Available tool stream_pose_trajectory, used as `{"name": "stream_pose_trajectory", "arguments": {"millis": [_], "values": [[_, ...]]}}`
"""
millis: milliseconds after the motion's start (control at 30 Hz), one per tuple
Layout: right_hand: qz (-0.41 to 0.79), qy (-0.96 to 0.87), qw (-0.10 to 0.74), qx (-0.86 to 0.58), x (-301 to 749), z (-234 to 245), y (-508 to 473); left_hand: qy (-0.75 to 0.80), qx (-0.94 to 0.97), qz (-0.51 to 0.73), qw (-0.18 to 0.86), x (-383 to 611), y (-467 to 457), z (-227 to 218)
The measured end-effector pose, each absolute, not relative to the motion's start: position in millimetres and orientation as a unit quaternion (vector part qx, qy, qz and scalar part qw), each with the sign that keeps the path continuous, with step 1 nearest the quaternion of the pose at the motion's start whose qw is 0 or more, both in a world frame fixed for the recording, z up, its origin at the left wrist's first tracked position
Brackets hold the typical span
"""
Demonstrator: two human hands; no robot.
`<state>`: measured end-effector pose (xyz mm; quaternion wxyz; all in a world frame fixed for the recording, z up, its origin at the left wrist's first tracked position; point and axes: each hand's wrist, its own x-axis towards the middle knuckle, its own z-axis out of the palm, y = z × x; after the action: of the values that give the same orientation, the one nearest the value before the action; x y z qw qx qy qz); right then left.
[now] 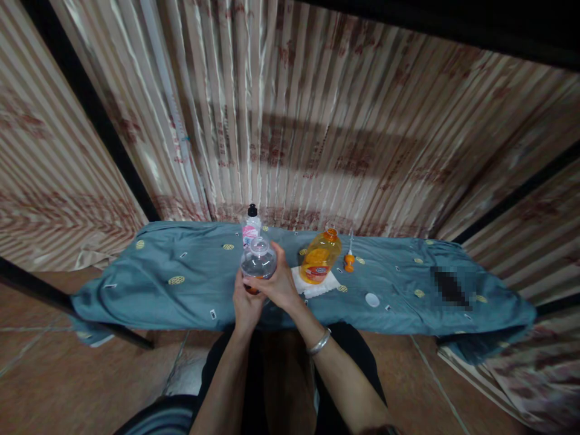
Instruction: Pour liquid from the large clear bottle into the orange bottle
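A clear plastic bottle (259, 261) with an open neck and a little orange liquid low inside is between my two hands. My left hand (246, 305) is wrapped around its lower left side. My right hand (281, 281) grips its right side, thumb across the front. Just behind stands a white and pink bottle (251, 231) with a black cap. To the right, a larger bottle of orange liquid (319, 258) with an orange neck stands on a white cloth or paper (330, 284). Beside it is an orange pump top (348, 261) with a clear tube.
A blue-green patterned cloth (181, 302) covers the narrow table. On it are a small white disc (372, 300) and a blurred dark object (451, 288). Pleated curtains (290, 121) hang behind, and dark frame posts (95, 115) stand at the sides. A dark round seat (156, 417) is at lower left.
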<state>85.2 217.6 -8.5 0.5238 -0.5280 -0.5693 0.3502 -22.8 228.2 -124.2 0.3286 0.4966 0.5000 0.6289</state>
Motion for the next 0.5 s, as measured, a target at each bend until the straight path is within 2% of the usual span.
{"name": "stream_pose_trajectory", "arguments": {"millis": [233, 367, 500], "values": [[0.322, -0.518, 0.559, -0.562, 94.3, 0.0, 208.2, 0.455, 0.458, 0.631, 0.431, -23.7, 228.3, -109.6], [0.311, -0.512, 0.596, -0.534, 108.9, 10.4, 205.2, 0.418, 0.371, 0.657, 0.506, -29.9, 231.1, -101.4], [0.322, -0.509, 0.624, -0.497, 121.8, 28.0, 199.2, 0.391, 0.277, 0.63, 0.611, -22.8, 226.3, -93.8]]}}
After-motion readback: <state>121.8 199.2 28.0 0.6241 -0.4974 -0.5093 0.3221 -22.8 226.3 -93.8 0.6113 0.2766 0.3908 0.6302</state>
